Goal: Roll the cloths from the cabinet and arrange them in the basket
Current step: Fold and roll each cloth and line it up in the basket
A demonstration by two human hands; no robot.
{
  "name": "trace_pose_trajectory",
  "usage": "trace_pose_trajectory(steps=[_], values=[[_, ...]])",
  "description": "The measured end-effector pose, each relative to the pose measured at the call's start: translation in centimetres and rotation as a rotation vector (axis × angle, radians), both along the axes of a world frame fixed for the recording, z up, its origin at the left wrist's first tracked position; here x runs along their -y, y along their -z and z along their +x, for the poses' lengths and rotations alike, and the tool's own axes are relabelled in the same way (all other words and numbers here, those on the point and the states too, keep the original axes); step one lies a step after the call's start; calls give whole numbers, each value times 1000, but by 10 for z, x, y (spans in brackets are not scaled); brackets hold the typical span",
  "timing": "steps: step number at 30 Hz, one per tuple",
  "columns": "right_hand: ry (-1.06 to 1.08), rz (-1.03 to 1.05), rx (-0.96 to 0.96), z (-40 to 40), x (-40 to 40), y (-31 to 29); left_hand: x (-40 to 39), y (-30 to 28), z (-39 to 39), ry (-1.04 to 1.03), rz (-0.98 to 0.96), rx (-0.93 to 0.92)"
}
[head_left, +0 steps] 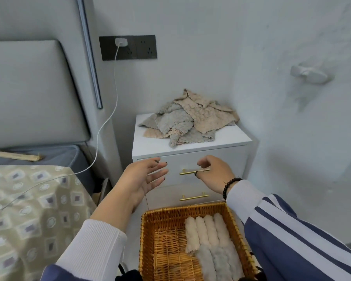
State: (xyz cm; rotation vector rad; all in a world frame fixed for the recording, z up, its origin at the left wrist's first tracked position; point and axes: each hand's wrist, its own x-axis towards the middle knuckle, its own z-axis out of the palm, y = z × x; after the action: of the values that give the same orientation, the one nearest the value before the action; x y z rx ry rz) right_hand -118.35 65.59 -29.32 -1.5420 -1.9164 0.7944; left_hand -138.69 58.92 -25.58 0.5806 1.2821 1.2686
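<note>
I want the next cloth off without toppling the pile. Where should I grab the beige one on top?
Pinch the beige cloth at its raised scalloped corner near the pile's peak, coming from above. It lies uppermost and that corner stands free, so it will probably lift clear of the grey cloths.

A grey padded headboard [28, 92] stands at the left above a bed with a patterned beige cover [28, 216]. A white charger [121, 42] sits in a dark wall socket panel [142, 47], its cable [109, 116] trailing onto the bed.
</note>
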Motion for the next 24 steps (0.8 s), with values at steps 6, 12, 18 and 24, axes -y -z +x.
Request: trace_pose_trajectory(steps=[6,12,18,24], values=[[42,57,-59,-30,-27,2,-27,-15,-6,42,46,19],[29,227,63,-77,-89,-16,-45,-26,-32,24,96,116],[76,295,222,-124,-159,-30,-54,-27,-52,6,104,177],[196,218,498,-165,-186,-23,-60,-28,-58,34,84,129]])
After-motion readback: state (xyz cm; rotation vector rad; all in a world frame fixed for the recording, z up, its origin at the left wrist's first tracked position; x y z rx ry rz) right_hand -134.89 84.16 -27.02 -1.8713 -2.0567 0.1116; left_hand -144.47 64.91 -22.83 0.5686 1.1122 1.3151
